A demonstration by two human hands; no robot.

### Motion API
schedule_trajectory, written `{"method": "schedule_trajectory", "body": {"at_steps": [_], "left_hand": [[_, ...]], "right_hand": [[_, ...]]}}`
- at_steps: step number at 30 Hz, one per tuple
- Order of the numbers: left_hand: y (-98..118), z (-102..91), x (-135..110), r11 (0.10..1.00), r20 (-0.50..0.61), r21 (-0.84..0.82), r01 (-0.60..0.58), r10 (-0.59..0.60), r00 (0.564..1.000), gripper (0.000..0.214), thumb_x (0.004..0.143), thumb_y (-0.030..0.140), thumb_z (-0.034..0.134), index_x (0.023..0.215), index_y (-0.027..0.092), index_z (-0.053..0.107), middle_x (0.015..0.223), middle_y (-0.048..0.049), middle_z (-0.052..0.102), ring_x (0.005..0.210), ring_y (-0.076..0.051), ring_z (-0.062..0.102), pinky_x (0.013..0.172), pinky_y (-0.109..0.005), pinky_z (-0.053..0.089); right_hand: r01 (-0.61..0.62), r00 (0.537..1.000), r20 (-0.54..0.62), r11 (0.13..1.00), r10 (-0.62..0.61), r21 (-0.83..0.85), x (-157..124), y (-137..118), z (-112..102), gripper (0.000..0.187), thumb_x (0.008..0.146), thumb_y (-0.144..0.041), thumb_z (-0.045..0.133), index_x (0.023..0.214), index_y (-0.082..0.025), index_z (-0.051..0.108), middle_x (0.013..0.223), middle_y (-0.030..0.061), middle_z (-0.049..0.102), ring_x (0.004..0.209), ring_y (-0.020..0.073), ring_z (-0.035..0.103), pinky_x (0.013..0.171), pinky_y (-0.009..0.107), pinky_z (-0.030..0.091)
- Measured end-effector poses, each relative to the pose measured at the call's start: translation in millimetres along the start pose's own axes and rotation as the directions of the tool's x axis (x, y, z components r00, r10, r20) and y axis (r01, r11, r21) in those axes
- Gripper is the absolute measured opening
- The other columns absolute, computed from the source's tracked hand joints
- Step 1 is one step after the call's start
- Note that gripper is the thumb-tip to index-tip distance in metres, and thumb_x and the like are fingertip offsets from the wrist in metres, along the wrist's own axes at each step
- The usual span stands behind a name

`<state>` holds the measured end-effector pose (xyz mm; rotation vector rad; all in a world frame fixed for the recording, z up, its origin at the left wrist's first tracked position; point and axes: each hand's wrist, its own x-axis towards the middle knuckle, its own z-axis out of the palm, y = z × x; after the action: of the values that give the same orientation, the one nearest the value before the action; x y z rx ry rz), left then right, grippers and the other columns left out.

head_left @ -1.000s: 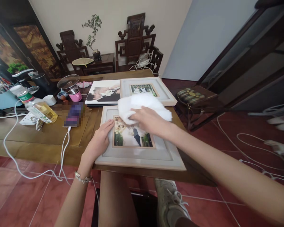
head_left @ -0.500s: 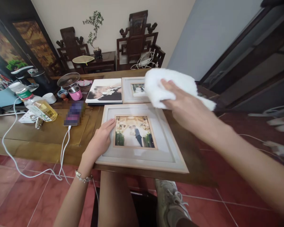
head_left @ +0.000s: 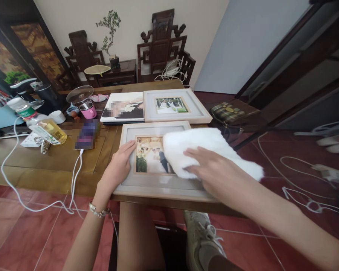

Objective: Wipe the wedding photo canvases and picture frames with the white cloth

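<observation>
A pale framed photo (head_left: 147, 184) lies flat at the near edge of the wooden table (head_left: 53, 162). My left hand (head_left: 119, 165) rests flat on the frame's left side, fingers stretched toward the picture. My right hand (head_left: 211, 167) presses a fluffy white cloth (head_left: 203, 148) down on the frame's right half, covering part of the picture and the right border. The fingers lie on top of the cloth.
A second framed photo (head_left: 175, 107) and a photo book (head_left: 122, 109) lie behind. Left of them are a pink cup (head_left: 89, 110), a bottle of yellow liquid (head_left: 49, 130), a phone (head_left: 87, 134) with white cable (head_left: 73, 184). A plaid bag (head_left: 228, 111) sits right. Carved chairs stand behind.
My right hand lifted the cloth off the picture, swung it up to the right, then brought it down on the frame's right half. My left hand stayed put.
</observation>
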<state>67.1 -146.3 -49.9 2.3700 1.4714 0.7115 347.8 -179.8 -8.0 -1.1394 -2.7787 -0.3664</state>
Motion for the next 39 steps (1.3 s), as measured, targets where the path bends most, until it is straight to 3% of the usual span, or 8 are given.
{"method": "schedule_trajectory", "body": {"at_steps": [4, 7, 13, 20, 26, 30, 33, 39], "left_hand": [[1, 0.0, -1, 0.998, 0.039, 0.041, 0.056, -0.058, 0.998, 0.064, 0.078, -0.004, 0.031, 0.139, 0.013, 0.042, 0.149, -0.0124, 0.038, 0.139, -0.022, 0.033, 0.114, -0.047, 0.030], [-1, 0.4, -1, 0.998, 0.052, 0.044, 0.035, -0.037, 0.998, 0.065, 0.079, -0.003, 0.031, 0.141, 0.016, 0.039, 0.151, -0.0111, 0.035, 0.140, -0.023, 0.031, 0.114, -0.048, 0.029], [-6, -0.4, -2, 0.999, 0.055, 0.042, -0.022, 0.020, 0.998, 0.071, 0.075, -0.006, 0.032, 0.140, 0.020, 0.041, 0.150, -0.0087, 0.036, 0.140, -0.021, 0.031, 0.114, -0.048, 0.029], [-2, -1.6, -1, 0.999, 0.049, 0.036, 0.010, -0.012, 0.999, 0.070, 0.074, -0.006, 0.032, 0.138, 0.018, 0.045, 0.149, -0.0086, 0.039, 0.139, -0.020, 0.033, 0.114, -0.047, 0.030], [0, -0.9, 1, 1.000, 0.013, 0.025, -0.001, 0.001, 1.000, 0.065, 0.075, -0.005, 0.032, 0.135, 0.013, 0.049, 0.145, -0.0109, 0.044, 0.137, -0.020, 0.037, 0.115, -0.044, 0.030], [-2, 0.3, 2, 1.000, -0.005, 0.009, -0.022, 0.022, 1.000, 0.066, 0.075, -0.005, 0.033, 0.135, 0.017, 0.049, 0.145, -0.0075, 0.045, 0.137, -0.020, 0.037, 0.116, -0.043, 0.029], [-2, 0.2, 2, 0.999, 0.006, 0.029, -0.021, 0.020, 1.000, 0.066, 0.075, -0.006, 0.032, 0.136, 0.014, 0.047, 0.146, -0.0091, 0.043, 0.138, -0.020, 0.035, 0.116, -0.043, 0.029], [-1, -3.5, 3, 0.999, 0.052, 0.039, -0.037, 0.035, 0.998, 0.067, 0.074, -0.007, 0.031, 0.136, 0.010, 0.046, 0.147, -0.0119, 0.042, 0.139, -0.021, 0.034, 0.116, -0.043, 0.027]], "right_hand": [[0.024, 0.995, -0.097, 0.998, -0.018, 0.059, -25, -31, -22, 0.036, 0.055, 0.001, 0.049, 0.069, -0.023, 0.071, 0.095, 0.0123, 0.071, 0.094, 0.0273, 0.064, 0.087, 0.040, 0.051], [0.016, 0.991, -0.131, 0.999, -0.010, 0.040, -25, -35, -25, 0.038, 0.053, 0.002, 0.047, 0.068, -0.024, 0.071, 0.092, 0.0120, 0.072, 0.088, 0.0257, 0.066, 0.079, 0.037, 0.053], [-0.140, 0.989, -0.053, 0.988, 0.137, -0.059, 16, 6, 5, 0.042, 0.064, 0.002, 0.049, 0.094, -0.015, 0.073, 0.119, 0.0177, 0.064, 0.105, 0.0285, 0.062, 0.088, 0.039, 0.049], [-0.221, 0.975, -0.059, 0.964, 0.215, -0.149, 68, 47, 29, 0.041, 0.075, 0.000, 0.049, 0.112, -0.009, 0.066, 0.121, 0.0198, 0.060, 0.120, 0.0297, 0.051, 0.096, 0.041, 0.040], [-0.108, 0.992, 0.056, 0.982, 0.117, -0.153, 39, 11, 10, 0.027, 0.076, -0.001, 0.051, 0.089, -0.010, 0.073, 0.107, 0.0210, 0.065, 0.109, 0.0317, 0.055, 0.093, 0.042, 0.042], [-0.031, 0.997, 0.076, 0.998, 0.034, -0.052, -3, -28, -21, 0.024, 0.069, -0.004, 0.054, 0.074, -0.019, 0.072, 0.083, 0.0135, 0.069, 0.085, 0.0285, 0.062, 0.076, 0.038, 0.048], [-0.013, 0.999, 0.042, 1.000, 0.014, -0.004, -23, -50, -38, 0.027, 0.065, -0.002, 0.054, 0.068, -0.024, 0.071, 0.080, 0.0098, 0.070, 0.078, 0.0271, 0.062, 0.072, 0.037, 0.047], [-0.125, 0.985, 0.127, 0.991, 0.117, 0.051, -5, -50, -26, 0.032, 0.063, -0.001, 0.053, 0.075, -0.023, 0.072, 0.080, 0.0099, 0.069, 0.078, 0.0261, 0.063, 0.066, 0.034, 0.048]]}}
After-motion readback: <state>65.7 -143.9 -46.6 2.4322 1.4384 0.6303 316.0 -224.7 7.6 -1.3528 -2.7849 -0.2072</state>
